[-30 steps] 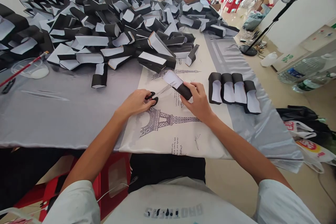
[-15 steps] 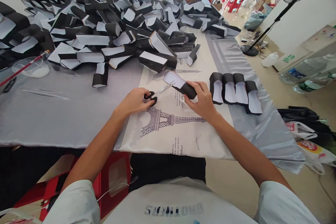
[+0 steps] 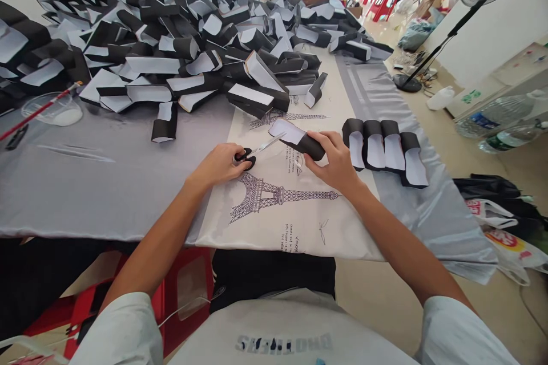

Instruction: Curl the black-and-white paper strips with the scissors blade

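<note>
My left hand (image 3: 220,164) is closed on the black handles of a pair of scissors (image 3: 257,151), whose blades point right toward a folded black-and-white paper piece (image 3: 297,138). My right hand (image 3: 336,161) grips that piece by its black end, holding it just above the cloth printed with an Eiffel Tower (image 3: 274,197). The scissor tips touch the white flap of the piece. To the right of my right hand lies a row of several finished black-and-white pieces (image 3: 385,148).
A big heap of black-and-white paper pieces (image 3: 180,40) covers the far half of the table. A clear bowl (image 3: 53,111) and a red stick sit at left. Two other people sit at the far end. A fan, bottles and bags stand right of the table.
My right hand has carried the paper piece slightly to the right, toward the row of pieces. The left hand and scissors have barely shifted.
</note>
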